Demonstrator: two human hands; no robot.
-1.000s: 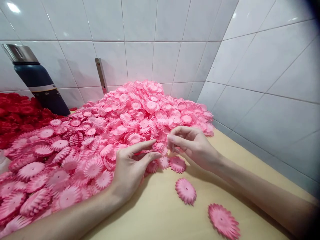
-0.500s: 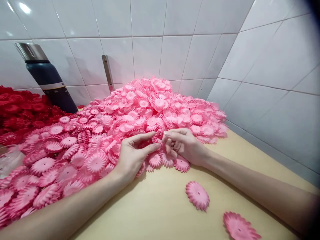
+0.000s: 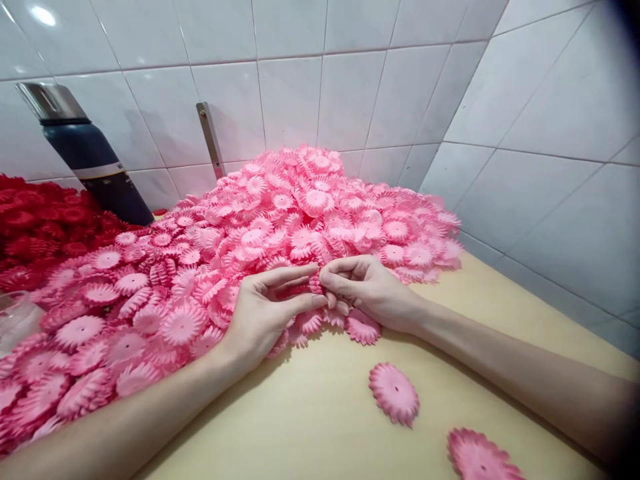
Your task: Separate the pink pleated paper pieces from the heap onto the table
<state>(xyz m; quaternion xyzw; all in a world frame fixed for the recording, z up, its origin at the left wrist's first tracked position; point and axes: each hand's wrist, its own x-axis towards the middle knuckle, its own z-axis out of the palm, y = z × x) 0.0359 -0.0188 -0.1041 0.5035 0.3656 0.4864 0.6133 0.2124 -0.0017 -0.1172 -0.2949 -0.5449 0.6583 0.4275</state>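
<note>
Over the front edge of a pink heap, my left hand (image 3: 267, 303) is closed, its thumb and fingers curved round a small pink flower petal disc (image 3: 315, 285) with a frilled edge. From the other side my right hand (image 3: 367, 287) pinches at that same disc, thumb pressed to forefinger, the other fingers curled beneath. Fingers cover most of the disc. Below the right hand lies another pink petal disc (image 3: 363, 327), touching the heap. Two loose ones rest nearer me on the table: a scalloped disc (image 3: 395, 393) and a darker-edged disc (image 3: 483, 457), each with a small centre hole.
A large heap of pink petal discs (image 3: 300, 200) spreads from the tiled wall (image 3: 290, 93) to the left front. Red petal pieces (image 3: 45, 220) pile up at far left beside a dark blue bottle (image 3: 97, 157). A metal strip (image 3: 210, 139) is fixed to the wall. The table (image 3: 280, 413) is pale yellow.
My right thumb and forefinger have closed into a tighter pinch, and the two hands' fingertips have come closer together. The whole view has shifted slightly.
</note>
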